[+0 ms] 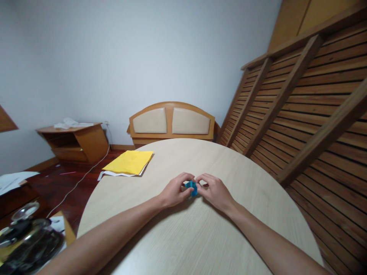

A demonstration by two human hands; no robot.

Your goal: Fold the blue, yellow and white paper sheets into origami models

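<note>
Together both hands pinch blue folded paper (perhaps origami) | left hand | right hand | table

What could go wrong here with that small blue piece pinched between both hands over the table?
The blue piece is tiny and held only by the fingertips of the left hand and right hand, so it might slip or get crushed. The fingers hide most of it, so its state is hard to judge.
</note>
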